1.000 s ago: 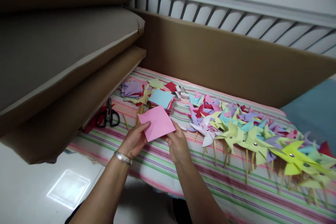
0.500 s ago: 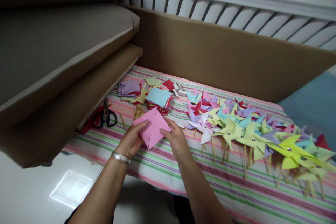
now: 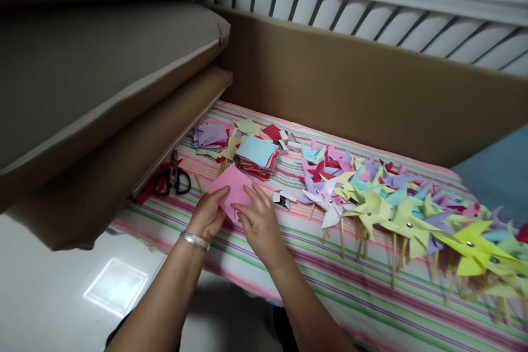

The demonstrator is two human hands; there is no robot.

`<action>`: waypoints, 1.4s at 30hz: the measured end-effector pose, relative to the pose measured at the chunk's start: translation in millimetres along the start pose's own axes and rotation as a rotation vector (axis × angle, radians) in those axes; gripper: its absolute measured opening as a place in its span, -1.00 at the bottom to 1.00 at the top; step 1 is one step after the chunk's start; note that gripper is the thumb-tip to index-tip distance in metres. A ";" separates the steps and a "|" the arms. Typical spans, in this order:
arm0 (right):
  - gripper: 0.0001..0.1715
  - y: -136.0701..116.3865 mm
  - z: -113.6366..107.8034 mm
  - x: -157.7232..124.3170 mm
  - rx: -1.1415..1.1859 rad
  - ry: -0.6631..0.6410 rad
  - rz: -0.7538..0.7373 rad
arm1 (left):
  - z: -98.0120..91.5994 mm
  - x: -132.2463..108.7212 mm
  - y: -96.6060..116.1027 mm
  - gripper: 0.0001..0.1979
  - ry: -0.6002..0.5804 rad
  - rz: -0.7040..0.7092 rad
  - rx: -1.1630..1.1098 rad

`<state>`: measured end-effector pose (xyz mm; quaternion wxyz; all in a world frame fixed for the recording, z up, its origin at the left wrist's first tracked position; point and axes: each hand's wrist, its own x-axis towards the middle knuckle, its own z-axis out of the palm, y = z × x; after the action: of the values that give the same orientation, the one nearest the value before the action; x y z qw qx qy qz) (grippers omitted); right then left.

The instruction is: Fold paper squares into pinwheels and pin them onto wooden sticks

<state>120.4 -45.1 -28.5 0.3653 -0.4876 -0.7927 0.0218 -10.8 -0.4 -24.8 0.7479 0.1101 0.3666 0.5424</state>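
Above the near side of a striped cloth (image 3: 330,264), a pink paper square (image 3: 229,182) lies between the two hands, one corner pointing away from the body. The left grip (image 3: 207,214) pinches its left side, thumb on top; the right grip (image 3: 264,225) has its fingertips on the right side, slightly apart, though I cannot tell whether they pinch. Toward the body from both grips, the cloth's near edge runs under the forearms, with pale floor tile (image 3: 124,319) past it. Right of the right grip, a band of cloth shows up to the rows of paper pinwheels (image 3: 371,209) on wooden sticks, which bound that side. Closest in the way is a small open white box (image 3: 290,196), just beside the right fingers. Beyond the paper stand a stick bundle (image 3: 223,168), partly hidden, and a blue-topped paper stack (image 3: 258,151); a purple-topped stack (image 3: 209,135) sits farther left. Black-handled scissors (image 3: 168,180) lie left of the left grip, near brown cushions (image 3: 124,71) that hem in that side. A brown panel (image 3: 338,82) closes off the far edge.
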 end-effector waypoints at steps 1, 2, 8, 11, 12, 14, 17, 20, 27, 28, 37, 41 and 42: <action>-0.69 1.4 2.7 -0.9 -0.008 -0.010 -0.002 | -1.3 0.9 0.3 -0.84 0.001 -0.010 -0.018; -0.69 2.7 4.8 -1.6 -0.013 -0.016 -0.002 | -2.2 1.4 0.7 -0.84 0.005 -0.019 -0.034; -0.68 3.8 8.9 -3.3 0.014 -0.053 0.008 | 1.1 -2.4 5.0 -0.82 0.057 -0.046 -0.094; -0.66 1.6 9.3 -3.3 0.057 -0.068 0.013 | 3.5 -4.7 6.1 -0.83 0.046 -0.065 -0.097; -0.68 1.1 9.3 -3.0 0.076 -0.067 0.018 | 3.8 -5.0 6.0 -0.85 0.041 -0.069 -0.089; -0.74 0.3 9.0 -2.1 0.124 -0.054 0.040 | 3.7 -5.1 4.8 -0.88 0.031 -0.063 -0.062; -0.84 0.2 7.1 0.8 0.203 -0.014 0.110 | 3.2 -5.5 1.3 -0.89 -0.004 -0.022 0.013; -0.92 1.3 5.0 4.2 0.259 0.031 0.218 | 3.6 -7.7 -2.5 -0.88 -0.012 0.016 0.120; -0.95 9.7 7.4 6.3 0.380 0.101 0.442 | 7.4 -13.0 -8.4 -0.83 -0.032 -0.002 0.237; -0.94 11.0 8.0 6.1 0.397 0.103 0.468 | 7.7 -13.1 -9.1 -0.82 -0.033 -0.004 0.243; -0.90 13.6 8.7 7.8 0.409 0.127 0.574 | 11.1 -15.9 -10.5 -0.83 -0.043 -0.010 0.245; -0.92 13.6 9.2 8.5 0.406 0.155 0.599 | 12.8 -19.2 -8.3 -0.81 -0.076 0.002 0.263; -0.93 13.7 9.3 8.6 0.406 0.162 0.602 | 13.2 -19.9 -8.0 -0.80 -0.090 0.003 0.278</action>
<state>123.0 -28.1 -35.9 0.4934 -0.6167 -0.5616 0.2466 1.0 -18.1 -11.4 0.7404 0.2372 0.4040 0.4820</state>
